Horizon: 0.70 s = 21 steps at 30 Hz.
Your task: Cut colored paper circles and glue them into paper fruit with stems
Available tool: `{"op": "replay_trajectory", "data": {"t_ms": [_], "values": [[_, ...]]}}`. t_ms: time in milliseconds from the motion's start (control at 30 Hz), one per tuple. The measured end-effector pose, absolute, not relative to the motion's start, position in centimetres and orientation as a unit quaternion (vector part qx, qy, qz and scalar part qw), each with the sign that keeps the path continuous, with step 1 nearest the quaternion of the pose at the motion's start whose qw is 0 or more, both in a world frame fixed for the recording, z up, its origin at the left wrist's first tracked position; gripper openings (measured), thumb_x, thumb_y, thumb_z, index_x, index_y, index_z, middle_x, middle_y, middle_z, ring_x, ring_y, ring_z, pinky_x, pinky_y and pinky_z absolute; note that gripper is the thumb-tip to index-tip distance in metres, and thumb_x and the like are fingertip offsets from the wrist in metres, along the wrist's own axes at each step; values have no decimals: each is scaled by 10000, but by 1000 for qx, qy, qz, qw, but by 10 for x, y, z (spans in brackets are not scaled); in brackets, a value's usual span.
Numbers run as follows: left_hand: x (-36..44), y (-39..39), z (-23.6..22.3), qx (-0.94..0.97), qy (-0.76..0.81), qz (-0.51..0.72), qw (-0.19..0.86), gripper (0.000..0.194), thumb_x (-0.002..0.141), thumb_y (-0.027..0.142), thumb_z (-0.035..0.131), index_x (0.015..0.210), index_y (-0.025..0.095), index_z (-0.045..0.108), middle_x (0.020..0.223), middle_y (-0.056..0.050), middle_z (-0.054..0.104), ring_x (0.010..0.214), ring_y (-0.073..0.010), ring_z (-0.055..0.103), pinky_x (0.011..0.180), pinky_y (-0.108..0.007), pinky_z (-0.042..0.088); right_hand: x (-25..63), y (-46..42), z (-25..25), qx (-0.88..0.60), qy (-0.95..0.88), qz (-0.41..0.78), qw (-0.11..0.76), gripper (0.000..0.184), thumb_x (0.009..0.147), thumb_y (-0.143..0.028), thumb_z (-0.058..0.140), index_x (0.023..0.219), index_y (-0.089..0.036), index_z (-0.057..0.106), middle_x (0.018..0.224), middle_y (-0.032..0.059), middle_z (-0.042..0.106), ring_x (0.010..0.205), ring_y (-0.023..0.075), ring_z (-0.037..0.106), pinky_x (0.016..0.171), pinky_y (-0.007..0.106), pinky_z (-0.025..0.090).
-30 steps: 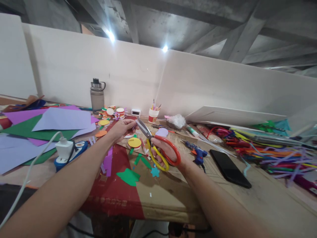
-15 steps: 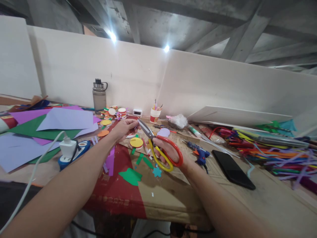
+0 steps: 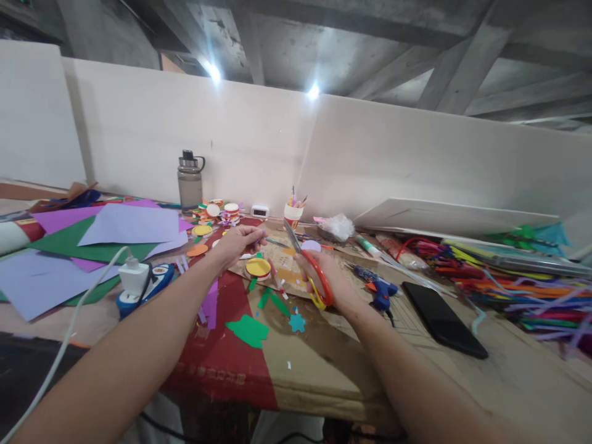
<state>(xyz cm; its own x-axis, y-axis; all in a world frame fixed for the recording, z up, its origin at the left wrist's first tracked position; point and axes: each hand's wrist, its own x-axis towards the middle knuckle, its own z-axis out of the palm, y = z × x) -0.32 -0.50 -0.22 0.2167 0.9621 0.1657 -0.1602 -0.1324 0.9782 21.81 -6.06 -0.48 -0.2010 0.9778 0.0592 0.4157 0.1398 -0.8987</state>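
Observation:
My right hand (image 3: 326, 277) grips scissors (image 3: 319, 271) with red and yellow handles. Their blades are spread, one pointing up and the other reaching left toward my left hand. Thumb and fingers of my left hand (image 3: 243, 243) are pinched together near that blade; a small purplish bit shows at the fingertips, too small to name. Below the hands lie a round yellow-topped piece (image 3: 258, 267), a red-and-white pen (image 3: 279, 280), green paper scraps (image 3: 250, 331) and a blue flower-shaped cutout (image 3: 297, 321). A pale purple paper disc (image 3: 311, 246) is partly behind the scissors.
Purple and green paper sheets (image 3: 132, 223) and a power strip (image 3: 143, 287) with a white charger are on the left. A bottle (image 3: 189, 182) and a paper cup of pens (image 3: 293, 214) stand behind. To the right are a blue glue gun (image 3: 383, 293), a phone (image 3: 444, 319) and colourful strips (image 3: 522, 290).
The scissors have moved up and turned, and their blades have gone from nearly together to spread apart. My left hand stays pinched. The whole view has shifted slightly.

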Motion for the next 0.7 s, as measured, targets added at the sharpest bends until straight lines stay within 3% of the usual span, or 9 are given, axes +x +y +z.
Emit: {"op": "replay_trajectory", "data": {"t_ms": [100, 167, 233, 333, 567, 700], "values": [[-1, -6, -3, 551, 360, 518, 547, 329, 642, 411, 778, 740, 119, 663, 668, -23, 630, 510, -68, 515, 493, -196, 386, 224, -53, -9, -589, -739, 182, 273, 265, 846, -401, 523, 986, -195, 614, 837, 91, 668, 683, 198, 629, 585, 281, 435], [-1, -5, -4, 544, 357, 526, 548, 350, 645, 438, 771, 743, 122, 658, 677, -26, 634, 510, -72, 527, 476, -194, 373, 227, -52, -12, -613, -757, 89, 208, 332, 825, -362, 548, 1097, -183, 606, 937, 134, 685, 845, 260, 645, 665, 310, 433], [0, -4, -6, 535, 357, 534, 549, 369, 641, 457, 771, 749, 124, 653, 686, -29, 641, 510, -75, 536, 467, -193, 367, 228, -53, -14, -623, -765, 63, 149, 417, 809, -356, 563, 1180, -167, 575, 987, 161, 686, 897, 295, 645, 677, 326, 426], [1, -2, -9, 521, 358, 545, 551, 386, 639, 467, 774, 789, 130, 660, 695, -32, 651, 519, -78, 554, 470, -189, 372, 226, -55, -15, -620, -777, 51, 99, 375, 821, -329, 549, 1146, -147, 589, 1013, 175, 682, 907, 294, 649, 677, 323, 422], [8, -5, -14, 514, 365, 547, 551, 392, 633, 471, 776, 811, 138, 670, 664, -20, 653, 500, -78, 557, 436, -179, 327, 226, -52, -15, -608, -789, 28, 83, 321, 827, -246, 566, 1111, -109, 621, 1082, 195, 661, 982, 297, 628, 777, 337, 440], [12, -11, -9, 518, 348, 542, 563, 402, 646, 487, 760, 819, 135, 668, 676, -22, 664, 513, -82, 564, 444, -186, 324, 229, -45, -19, -582, -794, 4, 176, 266, 846, -283, 541, 1000, -115, 680, 1038, 188, 669, 955, 301, 620, 784, 360, 441]]}}
